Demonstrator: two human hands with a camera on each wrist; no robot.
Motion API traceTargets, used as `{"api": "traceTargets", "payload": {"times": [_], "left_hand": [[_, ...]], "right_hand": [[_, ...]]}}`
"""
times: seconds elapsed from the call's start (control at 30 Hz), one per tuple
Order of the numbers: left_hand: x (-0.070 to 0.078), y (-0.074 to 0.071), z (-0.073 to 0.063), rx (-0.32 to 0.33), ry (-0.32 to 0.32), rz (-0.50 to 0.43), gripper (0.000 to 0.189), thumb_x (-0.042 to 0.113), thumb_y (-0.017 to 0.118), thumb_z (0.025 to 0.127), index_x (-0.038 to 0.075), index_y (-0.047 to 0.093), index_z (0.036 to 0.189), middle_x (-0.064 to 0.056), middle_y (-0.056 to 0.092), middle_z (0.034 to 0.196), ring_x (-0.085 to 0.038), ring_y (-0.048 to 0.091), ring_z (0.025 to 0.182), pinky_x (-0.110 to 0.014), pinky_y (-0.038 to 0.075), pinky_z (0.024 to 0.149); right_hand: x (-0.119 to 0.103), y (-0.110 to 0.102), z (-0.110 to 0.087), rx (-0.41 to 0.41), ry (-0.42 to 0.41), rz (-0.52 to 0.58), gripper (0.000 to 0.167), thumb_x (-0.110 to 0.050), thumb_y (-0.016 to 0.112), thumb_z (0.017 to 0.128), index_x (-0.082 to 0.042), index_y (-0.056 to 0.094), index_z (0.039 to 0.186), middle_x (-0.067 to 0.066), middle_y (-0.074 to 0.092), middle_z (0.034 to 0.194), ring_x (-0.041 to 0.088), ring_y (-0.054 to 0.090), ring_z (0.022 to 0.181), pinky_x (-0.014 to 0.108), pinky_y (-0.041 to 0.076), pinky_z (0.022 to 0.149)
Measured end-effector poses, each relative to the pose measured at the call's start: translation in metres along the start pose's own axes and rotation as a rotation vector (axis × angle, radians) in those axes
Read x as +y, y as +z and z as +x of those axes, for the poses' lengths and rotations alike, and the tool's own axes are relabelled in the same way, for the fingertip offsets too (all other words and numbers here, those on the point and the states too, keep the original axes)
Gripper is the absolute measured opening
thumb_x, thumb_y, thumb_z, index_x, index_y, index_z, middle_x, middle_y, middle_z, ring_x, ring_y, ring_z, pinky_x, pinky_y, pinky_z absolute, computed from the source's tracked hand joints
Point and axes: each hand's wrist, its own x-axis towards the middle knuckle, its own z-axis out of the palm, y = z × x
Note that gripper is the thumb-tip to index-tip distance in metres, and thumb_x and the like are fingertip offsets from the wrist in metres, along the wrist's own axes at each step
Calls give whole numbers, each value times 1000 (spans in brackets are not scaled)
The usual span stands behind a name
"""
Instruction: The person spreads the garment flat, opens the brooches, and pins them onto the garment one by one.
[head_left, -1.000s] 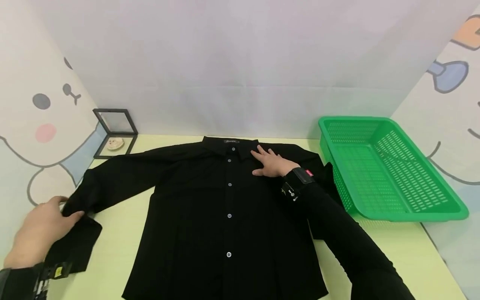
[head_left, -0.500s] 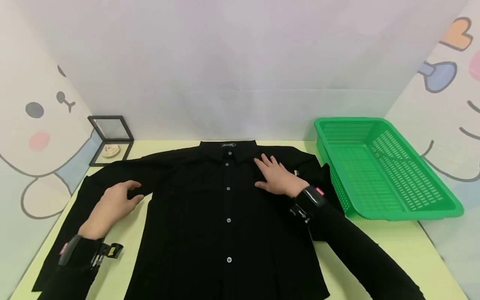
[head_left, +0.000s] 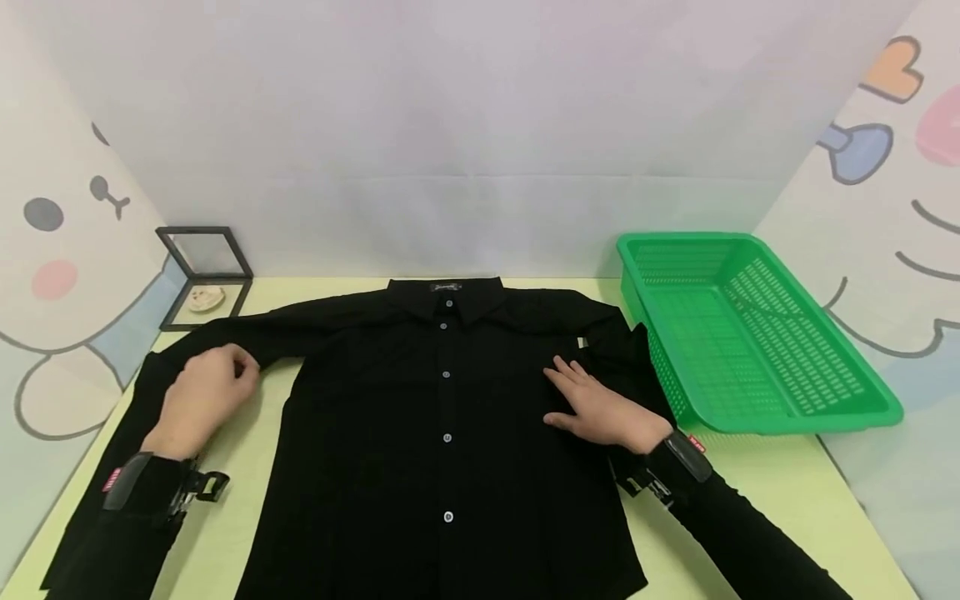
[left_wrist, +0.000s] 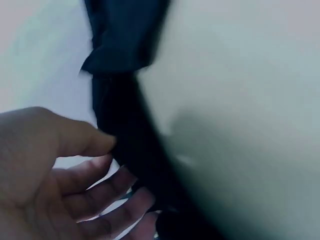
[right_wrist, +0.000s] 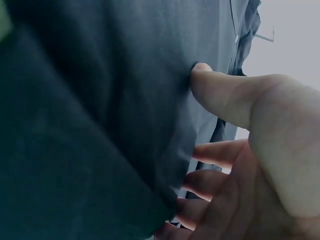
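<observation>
A black button-up shirt (head_left: pixel 375 433) lies spread front side up, collar toward the back wall. Its left-side sleeve (head_left: pixel 292 323) stretches out and bends down toward the near left. My left hand (head_left: pixel 201 400) is over this sleeve, fingers curled and thumb close to the index finger; in the left wrist view the fingertips meet the edge of the dark cloth (left_wrist: pixel 125 107). My right hand (head_left: pixel 603 410) rests on the right side of the shirt front with spread, fairly straight fingers. In the right wrist view its thumb and fingertips touch the fabric (right_wrist: pixel 135 100).
A green plastic basket (head_left: pixel 757 417) stands at the right, close beside the shirt's right-side sleeve. In the back left corner is an open black-framed case (head_left: pixel 202 275) with a small round pale item (head_left: pixel 206 298). Walls enclose the pale yellow table (head_left: pixel 750 508) at the back and sides.
My left hand let go of the cuff end, moved right and up along the sleeve, then curled its fingers at it. The sleeve now hangs down leftward. My right hand slid down and right.
</observation>
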Motion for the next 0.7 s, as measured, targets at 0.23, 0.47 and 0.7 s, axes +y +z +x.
{"api": "traceTargets", "payload": {"times": [0.23, 0.47, 0.7], "left_hand": [[15, -17, 5, 116, 88, -83, 24, 20, 54, 104, 2, 69, 104, -15, 71, 88, -16, 55, 63, -29, 42, 56], [45, 3, 3, -71, 192, -119, 17, 20, 62, 103, 6, 69, 104, -9, 68, 90, -15, 58, 72, -35, 47, 68], [64, 21, 14, -165, 80, 19, 62, 32, 65, 102, -10, 46, 144, -38, 47, 135, -53, 50, 116, -61, 48, 89]], "right_hand": [[5, 3, 0, 15, -4, 5, 75, -33, 60, 106, -1, 24, 162, 25, 8, 171, 50, 5, 157, 64, 16, 125], [5, 5, 1, 29, -25, 8, 75, -33, 60, 106, -1, 24, 163, 25, 7, 171, 50, 5, 157, 64, 14, 126], [6, 5, 0, 40, -27, 3, 73, -32, 59, 106, 0, 24, 162, 26, 8, 171, 50, 6, 157, 64, 14, 126]]}}
